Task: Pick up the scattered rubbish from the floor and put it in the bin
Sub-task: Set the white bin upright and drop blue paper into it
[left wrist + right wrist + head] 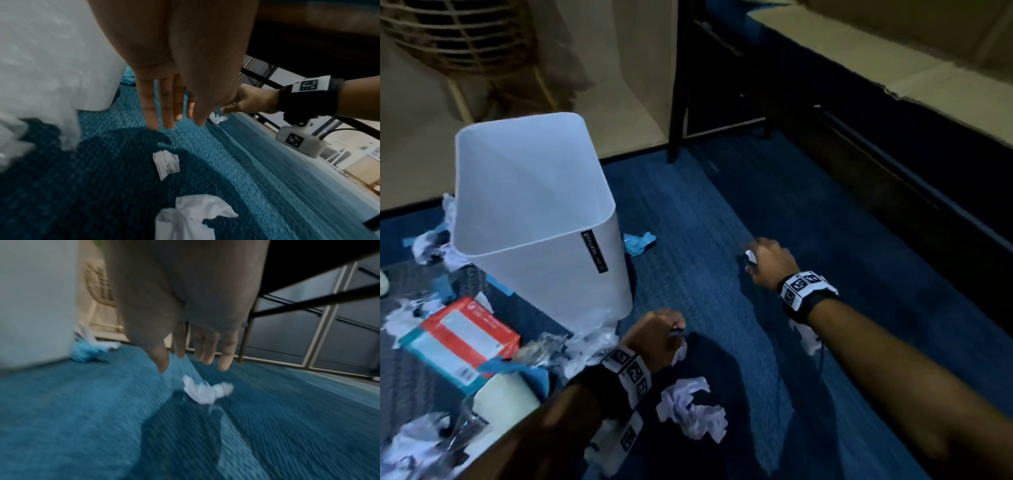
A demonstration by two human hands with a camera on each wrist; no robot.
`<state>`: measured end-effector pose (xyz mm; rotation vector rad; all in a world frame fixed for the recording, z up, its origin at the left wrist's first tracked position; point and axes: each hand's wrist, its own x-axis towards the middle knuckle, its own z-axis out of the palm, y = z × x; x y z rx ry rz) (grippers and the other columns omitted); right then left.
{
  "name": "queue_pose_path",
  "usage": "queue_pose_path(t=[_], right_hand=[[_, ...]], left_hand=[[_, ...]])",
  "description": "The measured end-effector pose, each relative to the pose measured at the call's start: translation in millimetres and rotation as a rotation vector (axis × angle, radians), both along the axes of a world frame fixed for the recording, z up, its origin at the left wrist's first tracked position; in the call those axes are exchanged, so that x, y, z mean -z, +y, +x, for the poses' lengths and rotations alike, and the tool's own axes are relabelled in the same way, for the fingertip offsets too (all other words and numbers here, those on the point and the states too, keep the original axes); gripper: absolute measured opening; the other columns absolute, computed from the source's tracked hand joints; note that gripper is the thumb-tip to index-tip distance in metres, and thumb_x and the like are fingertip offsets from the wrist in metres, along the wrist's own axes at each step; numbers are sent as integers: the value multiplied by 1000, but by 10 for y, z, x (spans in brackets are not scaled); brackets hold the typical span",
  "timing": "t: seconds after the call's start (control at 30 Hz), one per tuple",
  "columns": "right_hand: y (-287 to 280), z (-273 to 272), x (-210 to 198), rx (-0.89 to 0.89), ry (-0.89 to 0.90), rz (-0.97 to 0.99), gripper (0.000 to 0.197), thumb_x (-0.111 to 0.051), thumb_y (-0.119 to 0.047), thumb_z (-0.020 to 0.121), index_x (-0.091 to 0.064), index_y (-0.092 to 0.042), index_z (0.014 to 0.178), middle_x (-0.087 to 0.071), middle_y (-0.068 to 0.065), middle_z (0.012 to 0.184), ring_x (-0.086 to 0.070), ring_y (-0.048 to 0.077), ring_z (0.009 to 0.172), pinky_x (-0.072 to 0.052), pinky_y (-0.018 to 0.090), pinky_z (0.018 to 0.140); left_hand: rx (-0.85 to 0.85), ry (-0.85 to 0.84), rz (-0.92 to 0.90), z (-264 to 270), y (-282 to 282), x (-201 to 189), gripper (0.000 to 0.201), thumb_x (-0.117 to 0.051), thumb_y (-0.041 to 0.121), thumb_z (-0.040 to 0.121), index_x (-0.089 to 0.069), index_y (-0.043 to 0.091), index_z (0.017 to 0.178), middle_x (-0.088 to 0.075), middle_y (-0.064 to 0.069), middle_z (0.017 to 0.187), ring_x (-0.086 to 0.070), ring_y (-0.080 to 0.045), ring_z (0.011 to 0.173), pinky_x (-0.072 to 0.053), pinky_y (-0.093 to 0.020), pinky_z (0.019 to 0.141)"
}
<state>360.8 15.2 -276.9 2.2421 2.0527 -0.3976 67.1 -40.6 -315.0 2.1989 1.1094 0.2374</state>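
Observation:
A white plastic bin [534,205] stands on the blue carpet. My right hand [193,366] hangs open just over a small crumpled white paper [205,391], fingers pointing down and holding nothing; the head view shows this right hand [751,258] right of the bin, with the paper [749,255] at its fingertips. My left hand [176,125] is open too, fingers straight, above a small torn scrap [166,164]. A larger crumpled white paper [691,407] lies nearer to me, also seen as the crumpled paper [191,219] in the left wrist view.
A blue scrap [638,241] lies at the bin's right side. A red and white box [458,339], clear plastic and several paper wads litter the floor to the left. A dark table frame [678,102] and a low dark edge [893,178] border the carpet behind and right.

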Motion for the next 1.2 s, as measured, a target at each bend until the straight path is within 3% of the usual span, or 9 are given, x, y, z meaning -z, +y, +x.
queue_pose_path(t=[0.17,0.33,0.47,0.6,0.7,0.77,0.93,1.1,1.2], right_hand=[[189,266,357,128,-58,-44,59,-62,-24,92,-39,-22,146,-42,14,144,-44,41,130,-40,57,107],[136,341,564,111,52,-19,47,-57,-9,89,-54,-22,135,-56,15,126,-56,39,116,-50,46,96],[91,265,541,105,104,79,14,-53,-10,94,-65,-9,100,-56,14,100,-62,37,93,-52,40,78],[22,79,472,100,211,216,20,-56,0,91,-73,-4,101,-60,18,105,-63,36,92,-50,33,80],[-47,-208,256,-7,349,461,19,-65,0,87,-78,-9,97,-67,15,93,-66,32,82,-50,30,76],[-75,-407,39,-75,422,569,14,-68,-3,88,-78,-9,96,-69,11,90,-66,27,80,-52,30,77],[-166,-851,-653,-144,555,744,14,-73,-8,89,-78,-8,101,-67,6,92,-61,13,78,-53,26,76],[-272,-1203,-1330,-221,716,923,16,-76,-9,87,-78,-7,102,-65,7,92,-63,14,78,-52,14,75],[-324,-1476,-1676,-325,750,1013,17,-76,-10,88,-77,-6,104,-64,9,95,-63,14,81,-54,20,76]], left_hand=[[-84,83,-97,152,65,308,35,-59,9,76,-68,10,110,-65,-11,105,-64,-31,94,-53,-38,84],[-22,361,-81,234,35,406,39,-63,20,82,-61,31,120,-50,2,126,-56,-23,110,-50,-36,92],[18,299,-142,268,4,437,27,-57,11,82,-64,30,99,-52,1,111,-60,-21,102,-51,-35,87],[-17,265,-124,238,-90,464,21,-52,3,78,-69,14,76,-64,-7,94,-65,-26,86,-36,-19,65],[-45,126,-44,209,-163,361,18,-48,7,67,-63,15,63,-64,-11,77,-63,-32,69,-48,-29,60],[-114,8,8,204,-162,121,14,-55,5,73,-63,14,66,-62,-10,79,-60,-32,72,-50,-39,66],[-334,-267,296,171,-144,-710,14,-60,2,85,-70,13,85,-64,-1,90,-60,-16,81,-46,-24,76],[-443,-552,624,70,-249,-1713,14,-67,3,86,-71,7,99,-66,0,101,-59,-4,91,-44,-10,86],[-482,-636,750,-85,-365,-2158,17,-64,1,88,-70,3,104,-65,-3,103,-61,-8,96,-49,-16,88]])
